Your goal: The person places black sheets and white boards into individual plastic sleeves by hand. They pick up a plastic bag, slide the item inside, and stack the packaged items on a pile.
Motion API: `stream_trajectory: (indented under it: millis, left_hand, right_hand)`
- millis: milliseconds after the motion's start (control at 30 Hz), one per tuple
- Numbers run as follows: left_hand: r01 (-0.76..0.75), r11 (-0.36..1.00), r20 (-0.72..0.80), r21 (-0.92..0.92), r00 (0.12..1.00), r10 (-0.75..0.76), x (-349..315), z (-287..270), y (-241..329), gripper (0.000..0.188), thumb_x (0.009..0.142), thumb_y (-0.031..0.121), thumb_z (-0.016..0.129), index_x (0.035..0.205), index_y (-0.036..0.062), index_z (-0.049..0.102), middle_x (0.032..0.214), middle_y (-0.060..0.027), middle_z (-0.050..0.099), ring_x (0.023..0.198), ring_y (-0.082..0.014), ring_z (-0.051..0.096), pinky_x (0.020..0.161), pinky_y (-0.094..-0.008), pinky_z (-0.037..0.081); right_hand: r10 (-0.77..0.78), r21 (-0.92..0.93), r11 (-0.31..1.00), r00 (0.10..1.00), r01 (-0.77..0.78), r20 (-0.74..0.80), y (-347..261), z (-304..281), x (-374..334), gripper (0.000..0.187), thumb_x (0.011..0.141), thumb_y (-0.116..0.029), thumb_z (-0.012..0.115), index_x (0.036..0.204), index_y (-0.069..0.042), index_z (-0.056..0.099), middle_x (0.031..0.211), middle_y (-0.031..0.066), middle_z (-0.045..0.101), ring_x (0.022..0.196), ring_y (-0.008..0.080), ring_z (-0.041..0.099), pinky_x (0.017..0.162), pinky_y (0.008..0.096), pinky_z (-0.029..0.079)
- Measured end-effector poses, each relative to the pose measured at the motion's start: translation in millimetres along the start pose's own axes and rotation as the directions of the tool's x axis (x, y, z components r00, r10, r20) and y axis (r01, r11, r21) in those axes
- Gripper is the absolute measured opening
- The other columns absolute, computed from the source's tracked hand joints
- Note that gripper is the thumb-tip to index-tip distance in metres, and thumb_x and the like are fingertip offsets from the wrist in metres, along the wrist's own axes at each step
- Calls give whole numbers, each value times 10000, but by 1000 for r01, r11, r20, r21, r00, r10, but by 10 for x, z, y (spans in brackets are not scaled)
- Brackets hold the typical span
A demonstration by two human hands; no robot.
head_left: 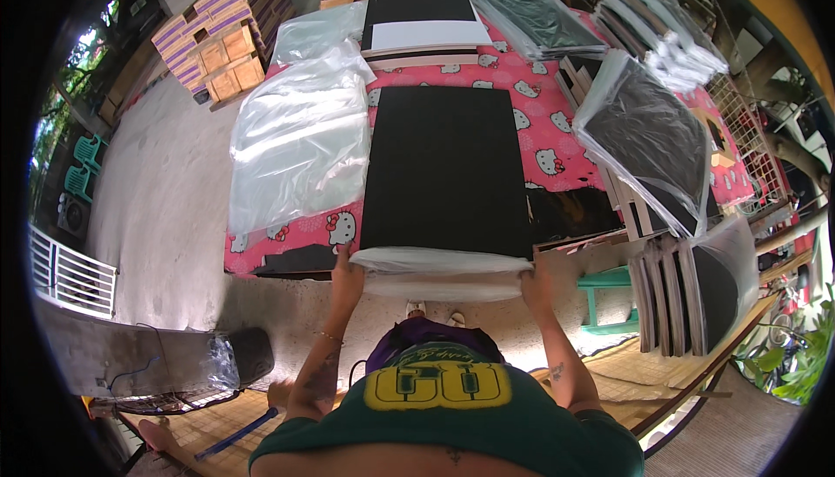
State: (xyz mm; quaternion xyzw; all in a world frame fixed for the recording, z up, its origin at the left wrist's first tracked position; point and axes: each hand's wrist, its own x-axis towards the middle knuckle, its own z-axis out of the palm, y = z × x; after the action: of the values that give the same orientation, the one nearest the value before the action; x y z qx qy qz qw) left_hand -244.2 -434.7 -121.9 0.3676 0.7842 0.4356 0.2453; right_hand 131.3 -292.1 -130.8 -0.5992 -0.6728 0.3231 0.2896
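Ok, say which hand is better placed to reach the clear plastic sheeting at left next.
Probably the left hand: the sheeting lies on its side of the black rectangular panel, while the right hand is at the opposite edge.

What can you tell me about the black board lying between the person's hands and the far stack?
The board is a plain, matte-looking black rectangle, perhaps card; its thickness cannot be made out. It lies flat over the pink cloth, longer sides running front to back. Clear plastic is bunched across its near end, held between the left hand and right hand, hiding that edge.
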Motion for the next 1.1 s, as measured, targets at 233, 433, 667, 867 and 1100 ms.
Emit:
stream_trajectory:
  millis: [233,433,667,867,1100]
  left_hand:
    - [-214,950,-44,228,972,229,-5,-104,299,494,747,19,512,1241,12,513,645,-202,596,610,-359,618,569,-431,467]
    - [52,572,201,-819,959,200,122,-1223,1394,421,861,238,500,1217,13,495,1087,-124,621,958,-246,611,805,-387,501]
    - [-49,78,-5,-996,877,481,1542,-1470,2640,315,908,140,556,1205,43,523,1179,-68,584,1086,-191,551,964,-363,429]
    - [244,1,237,-970,941,241,2536,-627,1944,131,912,84,543,1025,32,584,968,-81,635,879,-182,617,755,-325,521]
    - [91,628,253,-773,952,172,2821,113,-6,272,893,102,563,1119,-44,525,987,-70,562,935,-149,554,853,-276,459]
  right_hand:
    - [-14,128,991,993,28,-115,-353,-141,39,406,801,-33,528,1201,-21,457,817,175,620,703,285,650,645,388,495]
    - [-143,904,362,945,-226,293,-1395,-1345,239,345,815,-119,572,1134,-37,469,1035,111,579,965,232,584,729,381,509]
    - [-413,992,-105,905,66,-104,-2593,-1573,1342,343,926,-106,515,1261,-40,479,1217,77,574,1123,162,545,966,309,443]
    - [-170,985,-153,984,-84,57,-2161,-893,2352,193,944,-140,498,1089,-39,577,1097,61,640,1047,184,593,947,362,458]
    - [90,988,71,987,-139,132,-495,392,2728,283,846,-90,540,1125,-52,560,1027,30,642,1011,210,581,913,353,436]
